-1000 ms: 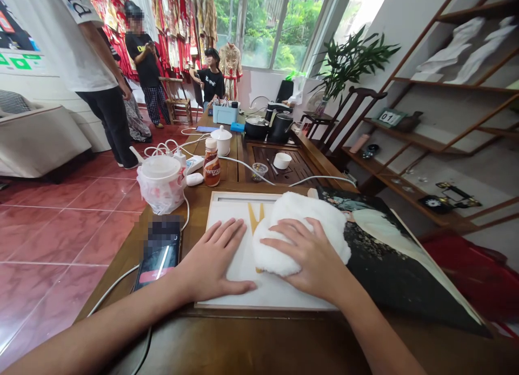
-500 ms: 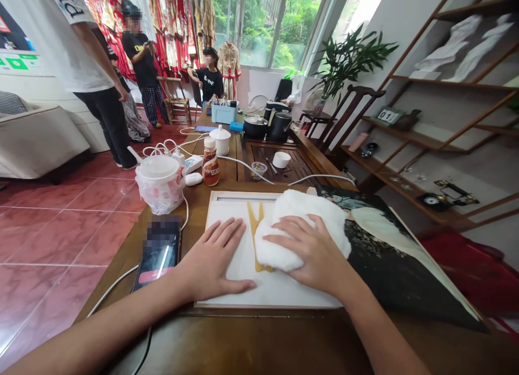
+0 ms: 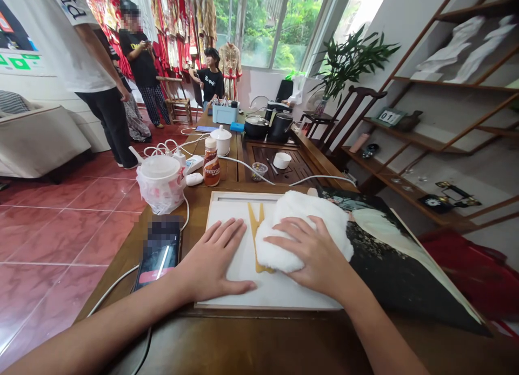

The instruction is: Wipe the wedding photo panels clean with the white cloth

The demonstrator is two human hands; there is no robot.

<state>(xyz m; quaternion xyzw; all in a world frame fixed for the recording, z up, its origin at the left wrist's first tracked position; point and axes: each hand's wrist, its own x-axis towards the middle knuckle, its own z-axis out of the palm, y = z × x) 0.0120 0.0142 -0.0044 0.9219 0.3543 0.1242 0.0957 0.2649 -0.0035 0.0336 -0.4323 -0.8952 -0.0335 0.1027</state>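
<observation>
A white-framed panel point(image 3: 227, 207) lies flat on the wooden table point(image 3: 259, 342) in front of me, with a yellow mark point(image 3: 254, 226) on it. My left hand point(image 3: 213, 258) rests flat on the panel's left part, fingers spread. My right hand point(image 3: 314, 253) presses down on a fluffy white cloth point(image 3: 302, 212) that covers the panel's right part, with the fingers laid over the cloth. A large dark photo print point(image 3: 389, 256) lies to the right, partly under the cloth.
A phone point(image 3: 159, 250) on a cable lies left of the panel. Behind stand a bagged white container point(image 3: 160, 183), a coffee bottle point(image 3: 211, 163), a power strip point(image 3: 193, 163), a tea tray point(image 3: 279, 166) and kettles point(image 3: 279, 127). Three people point(image 3: 97, 66) stand at the far left. Shelves point(image 3: 446, 137) line the right wall.
My right hand slid the cloth a little to the right, so more of the yellow mark shows. My left hand has stayed put.
</observation>
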